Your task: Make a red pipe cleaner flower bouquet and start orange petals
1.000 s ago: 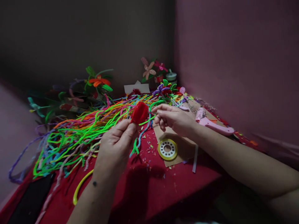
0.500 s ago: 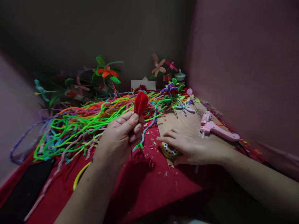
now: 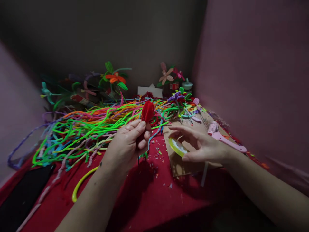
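Note:
My left hand (image 3: 127, 145) is closed around the stem of a red pipe-cleaner flower bud (image 3: 147, 111), held upright above the red tablecloth (image 3: 154, 196). My right hand (image 3: 201, 145) grips a yellow-green tape roll (image 3: 178, 147) between thumb and fingers, tilted and lifted off the brown cardboard sheet (image 3: 183, 164). The two hands are a short gap apart.
A big heap of coloured pipe cleaners (image 3: 84, 129) covers the left and middle. Finished pipe-cleaner flowers (image 3: 116, 79) stand at the back by the wall. A pink glue gun (image 3: 224, 137) lies to the right. A black flat object (image 3: 21, 199) lies at the near left.
My right hand dropped from beside the red bud to the tape roll on the cardboard, took hold of it and lifted it. My left hand kept the bud upright.

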Motion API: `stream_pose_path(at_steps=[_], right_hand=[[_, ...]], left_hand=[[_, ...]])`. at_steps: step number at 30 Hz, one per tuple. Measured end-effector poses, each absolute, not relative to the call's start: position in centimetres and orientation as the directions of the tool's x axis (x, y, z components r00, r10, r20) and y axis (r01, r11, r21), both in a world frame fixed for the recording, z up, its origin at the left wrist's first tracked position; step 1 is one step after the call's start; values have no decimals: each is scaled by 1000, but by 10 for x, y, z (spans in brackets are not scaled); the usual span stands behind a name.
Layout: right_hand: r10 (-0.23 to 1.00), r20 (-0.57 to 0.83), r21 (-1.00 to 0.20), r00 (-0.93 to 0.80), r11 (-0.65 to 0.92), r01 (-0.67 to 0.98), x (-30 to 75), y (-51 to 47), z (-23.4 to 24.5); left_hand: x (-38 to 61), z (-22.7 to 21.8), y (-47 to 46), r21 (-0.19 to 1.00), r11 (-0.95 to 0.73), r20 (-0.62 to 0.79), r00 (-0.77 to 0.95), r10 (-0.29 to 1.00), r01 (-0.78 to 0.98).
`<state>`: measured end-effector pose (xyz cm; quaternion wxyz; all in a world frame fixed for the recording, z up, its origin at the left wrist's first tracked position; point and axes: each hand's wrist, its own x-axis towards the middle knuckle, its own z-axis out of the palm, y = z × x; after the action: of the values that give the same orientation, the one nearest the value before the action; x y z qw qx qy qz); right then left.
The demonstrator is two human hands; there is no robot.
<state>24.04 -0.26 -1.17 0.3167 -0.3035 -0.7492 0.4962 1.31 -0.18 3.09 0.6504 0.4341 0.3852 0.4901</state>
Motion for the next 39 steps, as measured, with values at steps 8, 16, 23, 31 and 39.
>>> stream_pose_path(at_steps=[8, 16, 23, 31, 39], right_hand=[[801, 92, -911, -591, -171, -375, 215, 6, 17], [751, 118, -823, -650, -292, -487, 199, 11, 15], [765, 30, -798, -643, -369, -477, 202, 11, 8], [650, 18, -832, -759, -411, -372, 213, 16, 3], [621, -87, -859, -779, -442, -257, 214, 20, -3]], left_hand=[[19, 26, -2, 888, 108, -23, 192, 981, -446], [22, 29, 2, 821, 158, -95, 141, 985, -548], [20, 23, 5, 834, 153, -53, 200, 978, -530], [15, 22, 0, 930, -65, 174, 278, 945, -361], [12, 22, 0, 972, -228, 236, 238, 942, -63]])
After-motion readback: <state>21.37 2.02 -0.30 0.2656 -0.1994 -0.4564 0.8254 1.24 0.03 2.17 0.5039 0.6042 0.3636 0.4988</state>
